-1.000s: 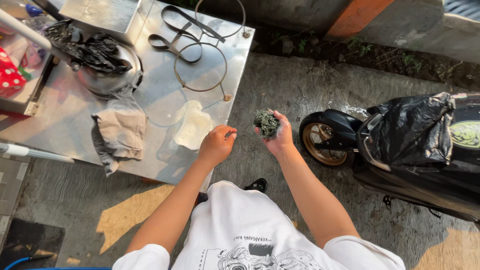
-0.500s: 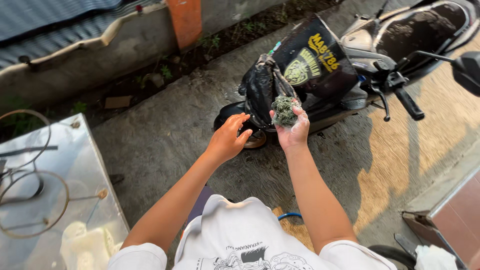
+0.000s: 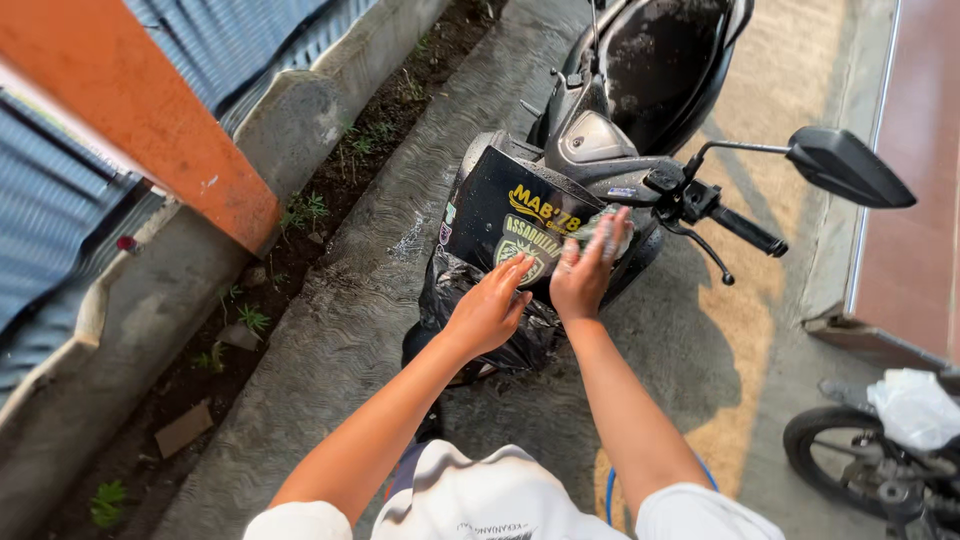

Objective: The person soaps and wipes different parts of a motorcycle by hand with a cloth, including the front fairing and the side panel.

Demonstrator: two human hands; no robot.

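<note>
1. A small greenish clump (image 3: 608, 226) sat at the fingertips of the right hand (image 3: 585, 270), blurred, so what it was could not be told.
2. The right hand's fingers were stretched upward and loosely curled about the clump; how firmly they held it could not be told.
3. The left hand (image 3: 490, 308) lay just beside the right, fingers open and spread, holding nothing, its tips over the dark panel.
4. That dark panel (image 3: 505, 215), on the front of a scooter (image 3: 640, 90), carried a round crest sticker and yellow lettering above it, with small stickers at its left edge.
5. A black plastic bag (image 3: 450, 290) hung below the panel, under the left hand.
6. A mirror (image 3: 848, 165) and handlebar grip (image 3: 748, 232) stood out to the right of the hands.
7. An orange post (image 3: 150, 110) rose at the left beside a concrete kerb (image 3: 200, 250).
8. A white bag (image 3: 915, 405) rested on a second bike at the lower right.
</note>
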